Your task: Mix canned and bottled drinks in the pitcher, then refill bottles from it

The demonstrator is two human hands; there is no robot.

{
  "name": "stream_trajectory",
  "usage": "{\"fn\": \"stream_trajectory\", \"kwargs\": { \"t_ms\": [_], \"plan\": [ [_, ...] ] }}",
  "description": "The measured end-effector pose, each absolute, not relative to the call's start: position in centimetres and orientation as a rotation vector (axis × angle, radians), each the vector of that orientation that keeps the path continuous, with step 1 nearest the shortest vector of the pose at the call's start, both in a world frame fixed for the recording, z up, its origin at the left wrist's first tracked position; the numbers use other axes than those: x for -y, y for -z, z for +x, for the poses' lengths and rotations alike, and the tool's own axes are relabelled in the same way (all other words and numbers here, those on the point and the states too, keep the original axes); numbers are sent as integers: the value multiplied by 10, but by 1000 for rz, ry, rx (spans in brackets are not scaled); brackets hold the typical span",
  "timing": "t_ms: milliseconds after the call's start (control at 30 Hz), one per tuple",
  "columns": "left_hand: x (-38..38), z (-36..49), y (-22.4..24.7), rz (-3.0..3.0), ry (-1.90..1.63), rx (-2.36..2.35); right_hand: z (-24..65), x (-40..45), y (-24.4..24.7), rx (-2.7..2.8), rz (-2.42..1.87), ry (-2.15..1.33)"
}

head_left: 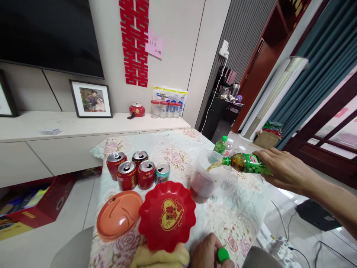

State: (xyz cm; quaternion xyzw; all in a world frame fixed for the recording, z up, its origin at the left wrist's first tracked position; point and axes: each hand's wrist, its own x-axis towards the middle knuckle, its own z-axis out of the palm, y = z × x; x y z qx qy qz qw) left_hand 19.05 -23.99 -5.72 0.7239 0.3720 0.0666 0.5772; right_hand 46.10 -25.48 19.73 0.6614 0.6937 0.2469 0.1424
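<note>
My right hand (pixel 281 171) is wrapped round a green-labelled bottle (pixel 251 163), tilted with its neck to the left. Brown liquid streams from its mouth into a translucent plastic pitcher (pixel 202 180), which holds reddish-brown liquid in its lower part. Down at the front edge of the view, my left hand (pixel 206 253) has a green bottle cap (pixel 223 255) between its fingers. Between that hand and the cans lies a red scalloped plate (pixel 170 216), with an orange lid (pixel 119 214) at its left.
Several opened red cans (pixel 126 175) and a teal can (pixel 162 173) stand at the left of the flowered tablecloth (pixel 175 152). Behind the pitcher are a green-capped bottle (pixel 221 145) and white-capped bottles. A yellow cloth (pixel 158 258) lies at the front edge.
</note>
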Motion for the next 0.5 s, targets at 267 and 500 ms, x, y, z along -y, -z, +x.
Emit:
{"fn": "stream_trajectory", "kwargs": {
  "t_ms": [267,500],
  "plan": [
    [238,188,52,1687,-152,-843,461,256,-195,-1990,1921,-743],
    [237,190,54,1696,-132,-829,460,256,-195,-2006,1911,-784]
  ]
}}
